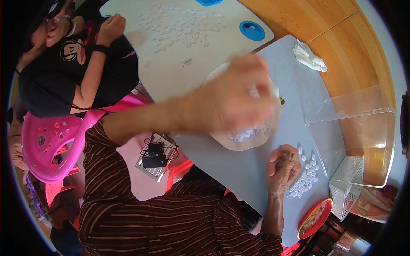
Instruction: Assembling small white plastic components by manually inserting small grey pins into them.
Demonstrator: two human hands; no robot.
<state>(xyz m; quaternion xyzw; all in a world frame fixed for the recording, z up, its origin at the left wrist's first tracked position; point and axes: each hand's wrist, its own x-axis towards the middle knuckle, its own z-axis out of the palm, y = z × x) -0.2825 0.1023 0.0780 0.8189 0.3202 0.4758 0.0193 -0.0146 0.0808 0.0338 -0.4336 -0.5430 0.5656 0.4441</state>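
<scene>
blurred across the middle, nearest the camera, is the person's left hand [247, 96], reaching in from the left with its forearm and curled over a pale round mat [241, 146]. a whitish patch shows by its fingers, but the smear is too strong to tell whether they are apart, together or clamped on something. white pieces [245, 134], small and rounded, lie on the mat just under that hand (more may be hidden behind it). the right hand [283, 167] is at the grey desk [222, 164], fingers bent inward; whether the tips meet or pinch anything cannot be told. just beside it, on the grey surface, a loose cluster of similar pieces [305, 177] spreads out.

beyond the mat, a cream desk [166, 74] carries a much wider scatter of small whitish pieces [183, 25], with a blue round inset [252, 31] near its corner. crumpled white plastic [308, 56] lies at the far edge of the grey surface. over on the right are a clear box [391, 143], a white perforated basket [337, 198] and a red-rimmed oval tray [303, 231]. at the left, a co-worker in a black shirt [47, 94] sits near the cream desk, one fist raised by its edge, beside a bright pink chair [79, 143]. black adapters [154, 157] with cables sit lower down, near the person's striped clothing [158, 222].
</scene>
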